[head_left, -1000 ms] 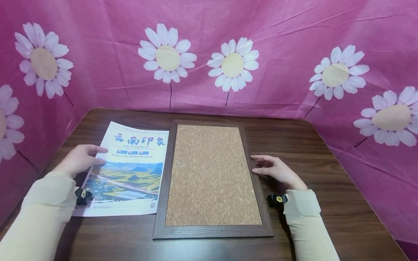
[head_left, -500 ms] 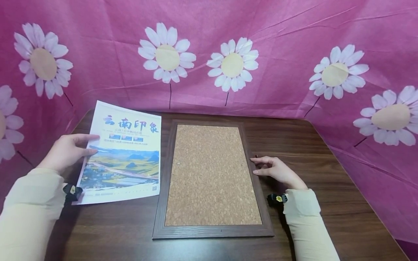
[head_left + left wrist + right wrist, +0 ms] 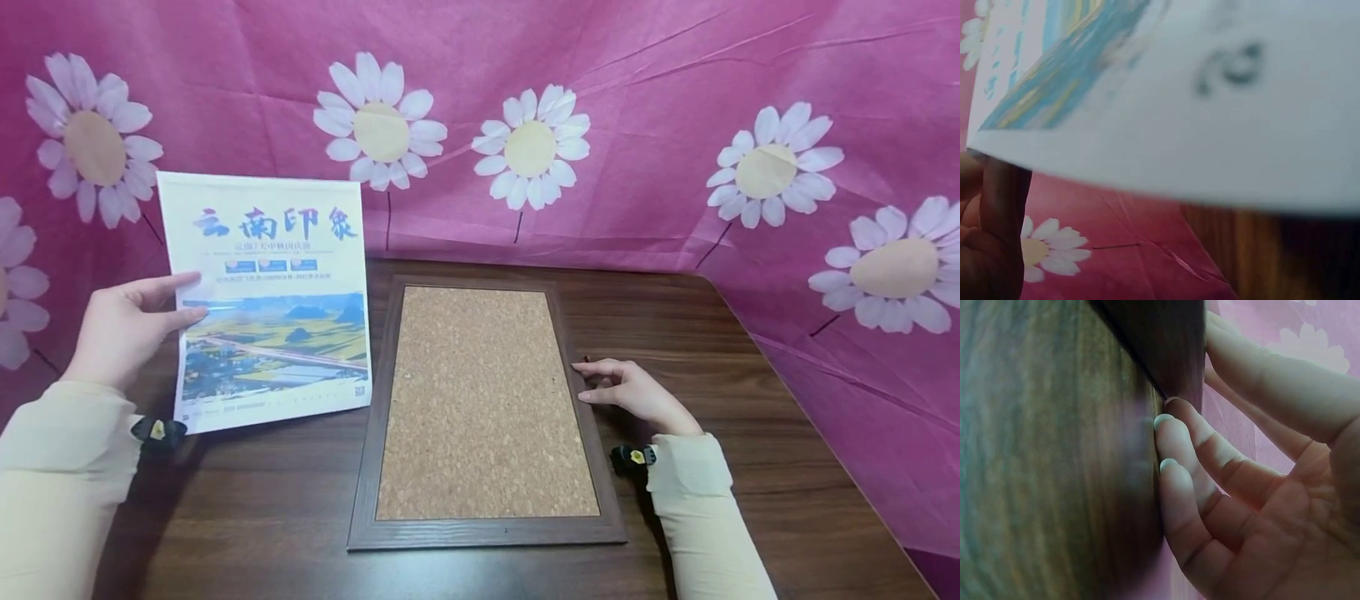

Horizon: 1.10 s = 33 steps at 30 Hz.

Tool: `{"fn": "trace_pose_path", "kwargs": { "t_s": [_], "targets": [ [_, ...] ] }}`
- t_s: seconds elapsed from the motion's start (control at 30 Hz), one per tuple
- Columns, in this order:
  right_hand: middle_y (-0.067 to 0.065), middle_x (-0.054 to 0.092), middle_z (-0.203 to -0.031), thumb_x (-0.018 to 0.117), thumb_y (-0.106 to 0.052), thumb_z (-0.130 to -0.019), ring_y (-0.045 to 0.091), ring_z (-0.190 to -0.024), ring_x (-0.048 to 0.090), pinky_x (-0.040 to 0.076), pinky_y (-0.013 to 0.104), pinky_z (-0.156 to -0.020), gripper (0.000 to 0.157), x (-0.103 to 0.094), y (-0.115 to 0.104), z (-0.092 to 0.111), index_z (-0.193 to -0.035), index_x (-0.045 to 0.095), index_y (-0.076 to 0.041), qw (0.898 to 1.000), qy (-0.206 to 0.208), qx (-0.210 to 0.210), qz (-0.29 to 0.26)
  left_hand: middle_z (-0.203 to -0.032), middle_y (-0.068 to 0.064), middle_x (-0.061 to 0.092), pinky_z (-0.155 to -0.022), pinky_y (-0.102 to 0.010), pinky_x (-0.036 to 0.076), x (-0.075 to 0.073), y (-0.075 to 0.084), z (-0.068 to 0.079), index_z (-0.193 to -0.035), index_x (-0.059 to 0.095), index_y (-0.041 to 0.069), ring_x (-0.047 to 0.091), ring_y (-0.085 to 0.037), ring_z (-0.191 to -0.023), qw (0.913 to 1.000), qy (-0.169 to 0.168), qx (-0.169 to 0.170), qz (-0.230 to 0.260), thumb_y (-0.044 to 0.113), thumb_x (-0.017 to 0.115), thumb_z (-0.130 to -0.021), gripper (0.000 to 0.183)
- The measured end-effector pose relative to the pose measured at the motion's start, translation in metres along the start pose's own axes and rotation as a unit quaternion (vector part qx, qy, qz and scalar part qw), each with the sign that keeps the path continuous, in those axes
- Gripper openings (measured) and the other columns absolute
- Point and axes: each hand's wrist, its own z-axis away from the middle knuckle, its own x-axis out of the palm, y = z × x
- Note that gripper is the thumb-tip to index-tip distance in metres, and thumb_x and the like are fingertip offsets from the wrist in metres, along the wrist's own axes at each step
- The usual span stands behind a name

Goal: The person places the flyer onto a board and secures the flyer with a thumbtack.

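Note:
In the head view my left hand pinches the left edge of a printed poster between thumb and fingers. The poster is raised and tilted up, showing Chinese lettering above a landscape picture. Its lower right corner comes close to the left side of a brown-framed cork board, which lies flat. The blurred poster fills much of the left wrist view. At the board's right side, my right hand touches the frame with loosely bent fingers. In the right wrist view, fingertips rest against the wood beside the frame edge.
The dark wooden table carries the board. A pink cloth with white daisies hangs behind and along both sides. A small black device is worn on the left wrist, another on the right.
My left hand has lifted the poster off the table, raising it up and slightly left, and its face has tilted more upright. The cork board and right hand have stayed almost still.

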Motion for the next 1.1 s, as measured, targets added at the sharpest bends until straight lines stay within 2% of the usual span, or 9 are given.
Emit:
{"fn": "trace_pose_path", "kwargs": {
  "t_s": [0.03,0.1,0.13,0.23,0.4,0.6,0.83,1.0,1.1],
  "targets": [
    [0.027,0.057,-0.135,0.075,-0.016,-0.088,0.015,-0.092,0.054,0.048,0.021,-0.074,0.052,0.0,0.0,0.0,-0.134,0.059,0.0,1.0,0.0,0.0,0.001,-0.104,0.028,0.068,-0.064,-0.009,0.049,-0.001,0.003,0.0,-0.147,0.047,0.011,0.053,0.018,-0.075,0.9999,0.008,0.002,0.009,0.035,0.071,-0.092,0.064],
    [0.027,0.057,-0.134,0.075,-0.016,-0.088,0.017,-0.095,0.056,0.049,0.021,-0.075,0.052,0.0,0.0,0.0,-0.134,0.059,0.0,1.0,0.001,-0.001,0.003,-0.082,0.045,0.054,-0.064,-0.006,0.048,-0.002,0.009,0.001,-0.146,0.048,0.011,0.053,0.021,-0.073,0.9993,0.024,0.009,0.027,0.033,0.071,-0.091,0.064],
    [0.028,0.057,-0.134,0.075,-0.016,-0.088,0.018,-0.097,0.057,0.049,0.021,-0.075,0.052,0.0,-0.001,0.0,-0.134,0.059,0.001,1.0,0.003,-0.001,0.004,-0.076,0.048,0.049,-0.064,-0.005,0.047,-0.002,0.012,0.001,-0.146,0.048,0.011,0.053,0.021,-0.074,0.9988,0.027,0.012,0.038,0.033,0.072,-0.091,0.064],
    [0.029,0.058,-0.132,0.075,-0.014,-0.087,0.023,-0.102,0.06,0.051,0.02,-0.077,0.051,-0.001,0.0,-0.001,-0.133,0.059,0.002,1.0,0.006,-0.005,0.008,-0.076,0.048,0.05,-0.064,-0.004,0.046,0.001,0.025,0.001,-0.146,0.049,0.012,0.054,0.021,-0.077,0.9974,0.034,0.023,0.059,0.03,0.073,-0.09,0.063],
    [0.028,0.058,-0.133,0.075,-0.015,-0.087,0.02,-0.099,0.059,0.05,0.021,-0.077,0.052,-0.001,0.0,-0.001,-0.134,0.059,0.002,1.0,0.002,-0.002,0.009,-0.079,0.044,0.057,-0.063,-0.008,0.05,0.012,0.043,0.004,-0.146,0.049,0.011,0.061,0.016,-0.074,0.9938,0.014,0.035,0.105,0.023,0.075,-0.089,0.064],
    [0.027,0.056,-0.134,0.075,-0.016,-0.088,0.014,-0.089,0.054,0.048,0.022,-0.073,0.053,-0.002,-0.003,0.0,-0.136,0.058,0.0,1.0,-0.007,0.006,0.006,-0.084,0.039,0.062,-0.065,-0.012,0.054,0.026,0.059,0.01,-0.146,0.049,0.011,0.065,0.009,-0.075,0.9891,-0.013,0.043,0.14,0.022,0.075,-0.089,0.064],
    [0.026,0.057,-0.134,0.074,-0.017,-0.088,0.015,-0.09,0.054,0.048,0.023,-0.074,0.052,-0.002,-0.002,0.001,-0.135,0.059,-0.001,1.0,-0.006,0.001,0.01,-0.1,0.029,0.063,-0.067,-0.013,0.054,0.043,0.066,0.011,-0.145,0.051,0.009,0.067,0.008,-0.079,0.9833,-0.034,0.044,0.173,0.018,0.075,-0.089,0.062],
    [0.027,0.056,-0.134,0.074,-0.016,-0.088,0.014,-0.088,0.054,0.048,0.022,-0.072,0.053,-0.002,-0.001,0.0,-0.136,0.058,-0.001,1.0,-0.007,0.007,-0.004,-0.097,0.028,0.065,-0.071,-0.012,0.054,0.059,0.069,0.013,-0.144,0.051,0.006,0.066,0.007,-0.081,0.98,-0.054,0.056,0.183,0.017,0.075,-0.089,0.061],
    [0.027,0.055,-0.135,0.074,-0.016,-0.088,0.013,-0.086,0.053,0.047,0.022,-0.071,0.053,-0.002,-0.001,0.0,-0.136,0.058,0.0,1.0,-0.007,0.011,-0.009,-0.116,0.007,0.072,-0.072,-0.012,0.054,0.068,0.073,0.016,-0.145,0.05,0.006,0.066,0.007,-0.083,0.9795,-0.07,0.055,0.181,0.018,0.074,-0.09,0.061]
  ]
}}
